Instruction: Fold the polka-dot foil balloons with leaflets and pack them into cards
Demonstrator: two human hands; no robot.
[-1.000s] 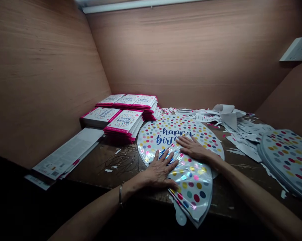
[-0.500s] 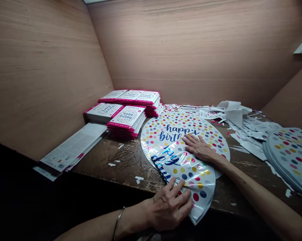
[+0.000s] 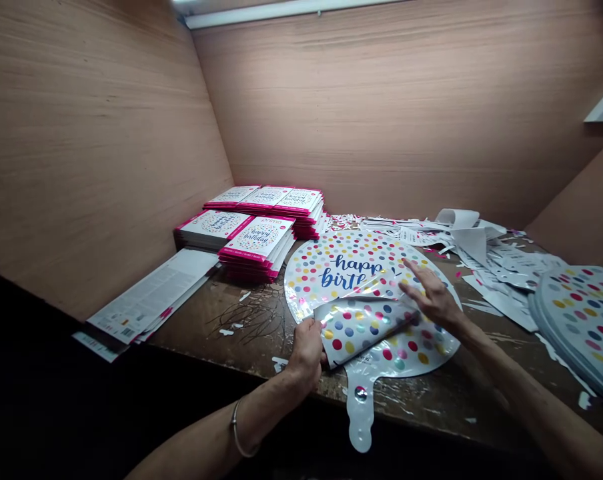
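Note:
A foil balloon [image 3: 355, 331], printed with coloured dots, is folded into a narrow packet above the table. My left hand [image 3: 307, 347] grips its left end, fingers wrapped round the edge. At the far end of the packet, my right hand [image 3: 431, 297] has its fingers stretched out and apart, close to or touching the fold. Under both lies a flat round foil balloon [image 3: 311, 273] with dots and "happy birthday" lettering, partly covered by the packet. Its neck tab [image 3: 360, 423] hangs past the table's front edge.
Stacks of pink-and-white birthday packets [image 3: 256, 239] stand at the back left, beside long printed card sleeves [image 3: 151, 293]. Paper strips and scraps [image 3: 501, 257] lie along the back right. Another pile of flat dotted balloons [image 3: 581, 307] sits at the right edge. Wooden panels [image 3: 381, 120] enclose the table.
The upper balloon has gone from a half-folded piece pressed on the pile to a narrower packet lifted off it. My left hand moved up and closed on it; my right hand rose off the surface.

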